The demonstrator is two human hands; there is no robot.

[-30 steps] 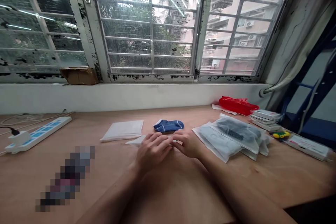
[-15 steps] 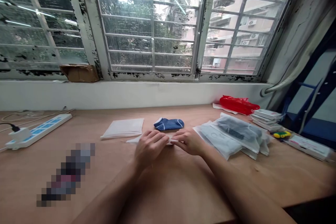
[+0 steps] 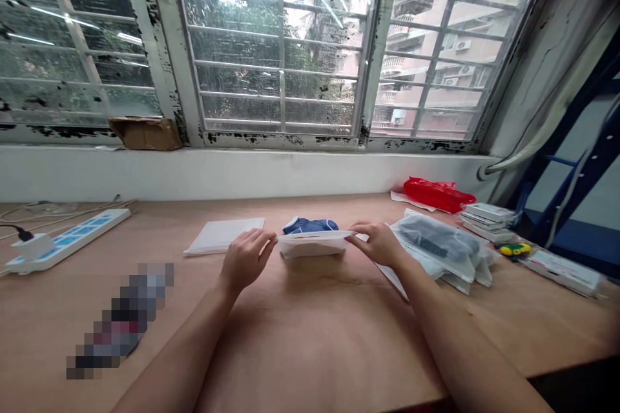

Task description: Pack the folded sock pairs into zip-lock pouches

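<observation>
Both my hands hold a small white plastic bag [image 3: 314, 244] just above the wooden desk [image 3: 310, 335], stretched flat between them. My left hand [image 3: 245, 259] pinches its left end and my right hand [image 3: 378, 242] pinches its right end. Right behind the bag lies a folded blue sock with white trim [image 3: 310, 225], partly hidden by the bag. A flat white pouch [image 3: 223, 235] rests on the desk to the left of my left hand.
A pile of clear bagged items [image 3: 438, 246] sits right of my right hand, with a red plastic bag [image 3: 438, 193], small boxes [image 3: 487, 216] and a yellow-green object [image 3: 514, 249] beyond. A white power strip [image 3: 62, 239] lies far left. A window sill runs along the back.
My hands were together, fingers working at the bag flat on the desk; now they have moved apart and lifted the bag, holding it by both ends.
</observation>
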